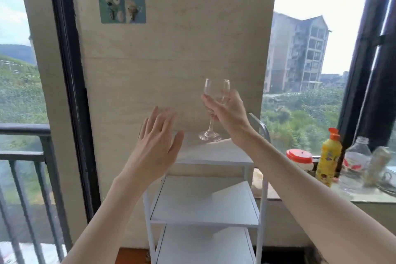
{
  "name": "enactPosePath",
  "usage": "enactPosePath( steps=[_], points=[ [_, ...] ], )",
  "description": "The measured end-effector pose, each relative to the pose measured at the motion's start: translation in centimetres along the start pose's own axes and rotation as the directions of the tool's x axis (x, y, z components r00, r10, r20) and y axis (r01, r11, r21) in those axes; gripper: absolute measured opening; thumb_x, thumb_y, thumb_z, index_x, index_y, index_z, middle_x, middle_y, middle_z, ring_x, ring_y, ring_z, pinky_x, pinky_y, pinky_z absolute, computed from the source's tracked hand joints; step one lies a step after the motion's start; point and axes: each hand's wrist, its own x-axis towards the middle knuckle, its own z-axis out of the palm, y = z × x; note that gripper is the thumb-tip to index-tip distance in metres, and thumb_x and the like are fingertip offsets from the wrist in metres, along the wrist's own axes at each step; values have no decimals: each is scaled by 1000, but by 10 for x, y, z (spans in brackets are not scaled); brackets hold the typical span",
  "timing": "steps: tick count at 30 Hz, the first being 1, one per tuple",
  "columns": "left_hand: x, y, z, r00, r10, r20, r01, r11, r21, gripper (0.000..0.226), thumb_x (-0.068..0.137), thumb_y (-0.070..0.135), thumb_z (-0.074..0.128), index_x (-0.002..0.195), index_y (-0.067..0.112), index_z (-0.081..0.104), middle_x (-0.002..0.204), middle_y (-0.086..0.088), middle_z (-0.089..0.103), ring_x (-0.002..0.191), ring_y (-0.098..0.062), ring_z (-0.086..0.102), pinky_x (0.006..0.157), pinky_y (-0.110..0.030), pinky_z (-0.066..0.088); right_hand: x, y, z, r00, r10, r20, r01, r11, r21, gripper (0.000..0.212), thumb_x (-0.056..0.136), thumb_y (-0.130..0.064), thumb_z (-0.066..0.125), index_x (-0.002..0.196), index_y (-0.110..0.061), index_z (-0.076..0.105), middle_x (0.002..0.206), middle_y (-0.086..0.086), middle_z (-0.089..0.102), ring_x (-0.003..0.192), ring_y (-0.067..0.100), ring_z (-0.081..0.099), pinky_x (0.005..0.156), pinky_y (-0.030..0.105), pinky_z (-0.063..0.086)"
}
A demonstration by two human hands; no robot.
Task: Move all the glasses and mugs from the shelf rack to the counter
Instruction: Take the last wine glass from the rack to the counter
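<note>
Wine glass [216,100] is gripped around its bowl by the right hand [229,111], its foot at the top tier of the white shelf rack [203,218]. Beside it, the left hand [157,148] is held open, fingers spread, holding nothing.

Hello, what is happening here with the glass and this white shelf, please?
A person is clearing a white shelf rack. The right hand has its grip around the bowl of a wine glass, whose foot is on, or just above, the top shelf. The left hand is open beside it and holds nothing. The lower shelves in view carry no glasses or mugs. To the right, a counter holds a yellow bottle and some jars.
</note>
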Motion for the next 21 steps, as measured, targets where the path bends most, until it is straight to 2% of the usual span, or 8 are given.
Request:
enactPosePath(
  steps=[3,6,10,12,15,18,19,21],
  points=[
    [-8,53,5,997,41,59,-38,998,-48,59,93,44,27,146,23,13,157,0,8,143,-14,-12,116,-37,-1,-35,-24,-56,995,-78,-62,76,997,-35,60,75,-39,71,119,-9,45,88,0,59,94,27,64,86,50,51],
    [-18,116,17,987,141,73,-132,984,-116,62,92,47,26,147,25,8,158,1,0,141,-12,-17,115,-38,-8,-78,-43,-124,984,-128,-121,114,987,-113,66,76,-39,70,126,-8,42,95,6,63,94,26,65,87,49,51],
    [-52,213,39,959,265,96,-236,942,-239,66,87,56,18,147,29,6,157,5,-4,137,-9,-22,113,-40,-12,-149,-54,-227,969,-113,-220,67,976,-206,68,74,-45,70,127,-14,42,107,8,62,99,27,64,91,49,50],
    [-75,263,49,939,309,151,-259,925,-278,70,83,59,15,146,30,7,157,5,-4,136,-9,-23,113,-42,-10,-187,-57,-280,954,-95,-284,21,968,-251,67,74,-44,71,126,-15,42,103,5,63,98,26,64,91,49,49],
    [-111,331,63,901,378,215,-308,904,-298,64,89,54,24,146,32,5,157,5,-6,139,-13,-23,112,-42,-14,-249,-58,-356,922,-76,-379,-55,945,-322,62,74,-42,71,124,-17,43,94,-6,60,91,19,64,81,34,53],
    [-143,397,73,863,466,195,-361,839,-407,61,92,51,28,146,31,8,158,3,1,136,-8,-22,109,-39,-16,-316,-60,-427,880,-36,-475,-154,922,-355,62,74,-43,71,124,-20,42,95,-7,60,83,8,60,64,12,44],
    [-152,420,77,845,496,199,-376,817,-438,62,91,54,23,146,31,8,158,3,1,137,-8,-21,110,-40,-16,-337,-62,-449,866,-16,-500,-191,913,-360,60,74,-43,71,123,-22,42,94,-9,59,83,4,59,62,11,42],
    [-170,467,88,802,556,218,-404,774,-487,67,87,59,18,146,31,8,158,3,1,139,-11,-19,111,-43,-14,-379,-66,-492,827,17,-562,-258,900,-352,52,75,-41,71,116,-27,41,97,-7,59,87,8,60,65,14,45]
  ],
)
